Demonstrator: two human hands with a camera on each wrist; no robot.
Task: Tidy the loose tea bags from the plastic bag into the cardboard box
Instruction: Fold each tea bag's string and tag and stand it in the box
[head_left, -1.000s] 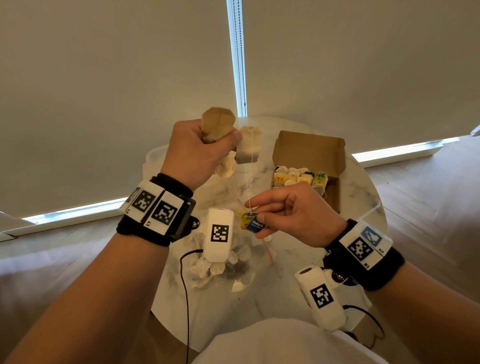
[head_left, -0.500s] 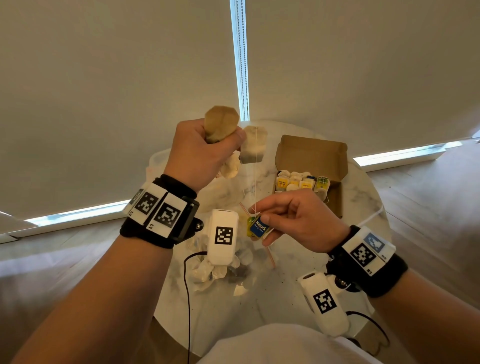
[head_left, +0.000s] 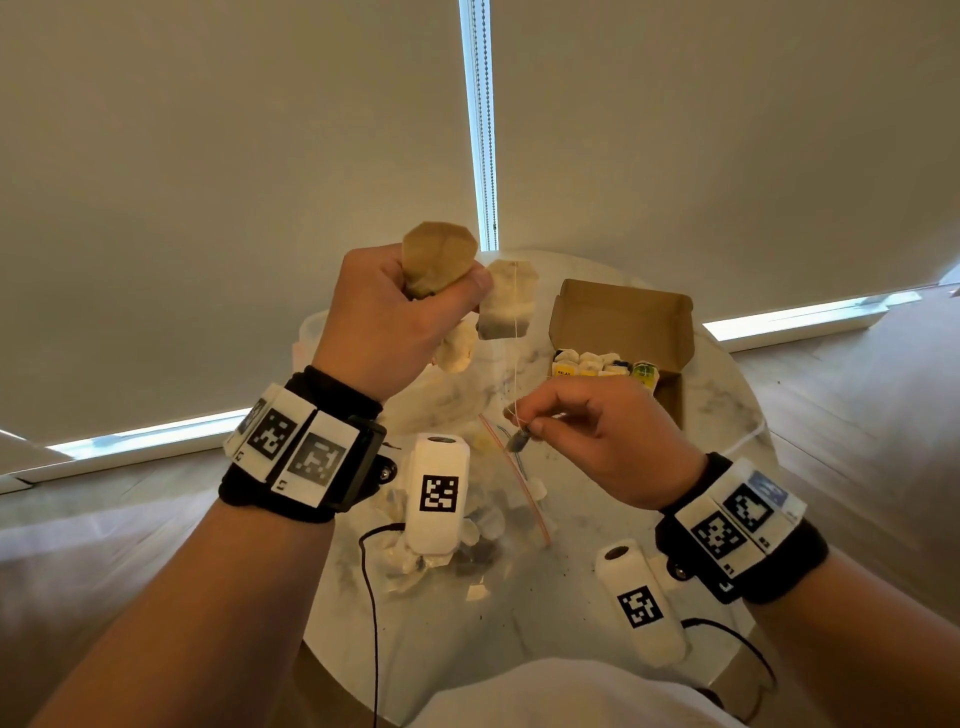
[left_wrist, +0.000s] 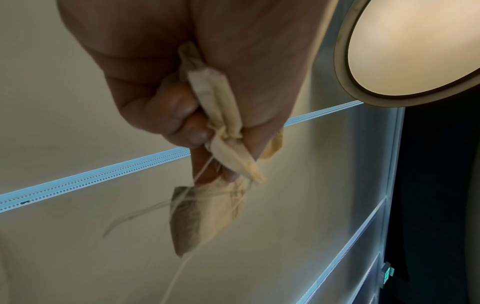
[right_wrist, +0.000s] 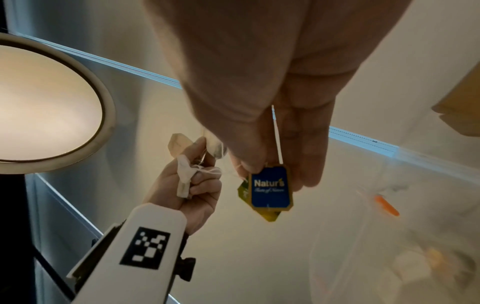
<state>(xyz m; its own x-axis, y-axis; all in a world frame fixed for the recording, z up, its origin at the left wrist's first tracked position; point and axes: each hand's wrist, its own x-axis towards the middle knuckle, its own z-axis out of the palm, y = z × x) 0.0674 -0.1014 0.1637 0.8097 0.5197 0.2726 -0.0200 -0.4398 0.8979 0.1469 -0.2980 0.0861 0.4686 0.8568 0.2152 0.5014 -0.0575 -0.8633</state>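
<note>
The task is partway done: the cardboard box (head_left: 623, 332) already holds a row of tea bags, while more lie in the plastic bag (head_left: 498, 514) below the hands. The left hand (head_left: 384, 317) clutches several tea bags (head_left: 506, 301); beneath it, the right hand (head_left: 597, 441) pinches their paper tags (right_wrist: 270, 189).

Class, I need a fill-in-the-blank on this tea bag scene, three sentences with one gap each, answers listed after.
1. The left hand grips a bunch of tea ____.
2. The paper tag pinched by the right hand has a ____ face.
3. The cardboard box on the table stands with its lid ____.

Missing words: bags; blue; open
</note>
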